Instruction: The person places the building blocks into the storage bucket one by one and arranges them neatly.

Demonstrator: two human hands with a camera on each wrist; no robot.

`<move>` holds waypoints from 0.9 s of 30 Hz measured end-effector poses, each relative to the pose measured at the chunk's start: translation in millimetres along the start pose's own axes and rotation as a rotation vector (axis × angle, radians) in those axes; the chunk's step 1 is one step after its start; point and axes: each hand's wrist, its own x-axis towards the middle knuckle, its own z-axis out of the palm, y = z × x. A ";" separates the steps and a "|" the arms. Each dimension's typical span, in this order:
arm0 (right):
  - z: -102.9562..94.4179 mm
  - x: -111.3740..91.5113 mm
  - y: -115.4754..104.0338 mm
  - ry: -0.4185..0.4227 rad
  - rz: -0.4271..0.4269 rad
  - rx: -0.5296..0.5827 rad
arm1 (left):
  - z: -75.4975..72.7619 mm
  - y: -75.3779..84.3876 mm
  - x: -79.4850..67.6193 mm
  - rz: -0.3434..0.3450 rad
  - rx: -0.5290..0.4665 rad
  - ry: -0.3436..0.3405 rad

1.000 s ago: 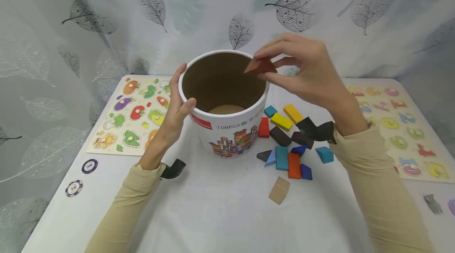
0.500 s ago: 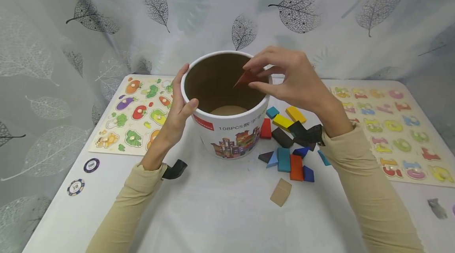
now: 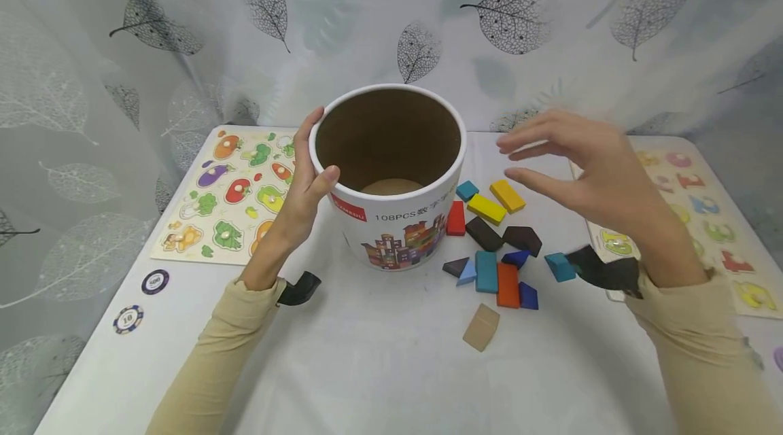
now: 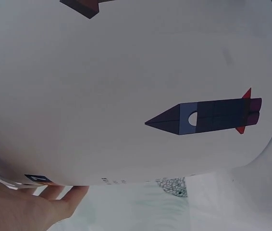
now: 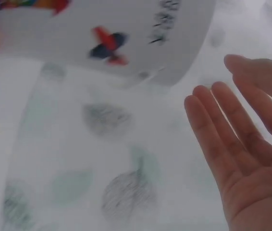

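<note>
A white round bucket [image 3: 404, 217] with printed block pictures stands upright on the table, its mouth uncovered. My left hand [image 3: 300, 200] grips its left rim, thumb on the near side and fingers around the outside. In the left wrist view the bucket's wall [image 4: 102, 96] fills most of the picture, with the left hand [image 4: 35, 207] at its edge. To the right of the bucket, my right hand [image 3: 587, 170] is in the air with its fingers apart and nothing in them. The right wrist view shows the bare palm of the right hand [image 5: 241, 139]. The bucket's visible floor shows no blocks.
Several loose coloured blocks lie right of the bucket, among them a yellow block [image 3: 486, 209], a teal block [image 3: 486, 272] and a wooden block [image 3: 481, 327]. A vegetable puzzle board [image 3: 220, 200] lies left, a number board [image 3: 722, 217] right. Two chips [image 3: 155, 281] lie at left.
My right hand held a reddish-brown block at the bucket's right rim, lowered it inside, and is now outside to the right with no block. The left hand has kept its grip.
</note>
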 end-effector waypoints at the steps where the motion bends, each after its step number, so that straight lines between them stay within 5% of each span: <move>1: -1.1 -10.0 4.4 -0.012 0.027 -0.040 | 0.1 -0.3 0.0 -0.002 0.002 0.002; 6: 5.9 -61.4 31.7 -0.082 0.184 -0.137 | 1.1 -1.0 -0.1 -0.010 0.021 0.011; 12: 32.5 -102.9 64.8 -0.162 0.291 -0.103 | 0.7 -0.7 -0.8 -0.018 0.009 0.013; 19: 62.9 -107.0 79.8 -0.286 0.405 -0.020 | -0.4 0.0 -1.9 -0.020 0.004 0.017; 27: 63.4 -103.5 84.3 -0.297 0.453 -0.083 | 1.2 0.3 -0.4 -0.012 0.013 0.013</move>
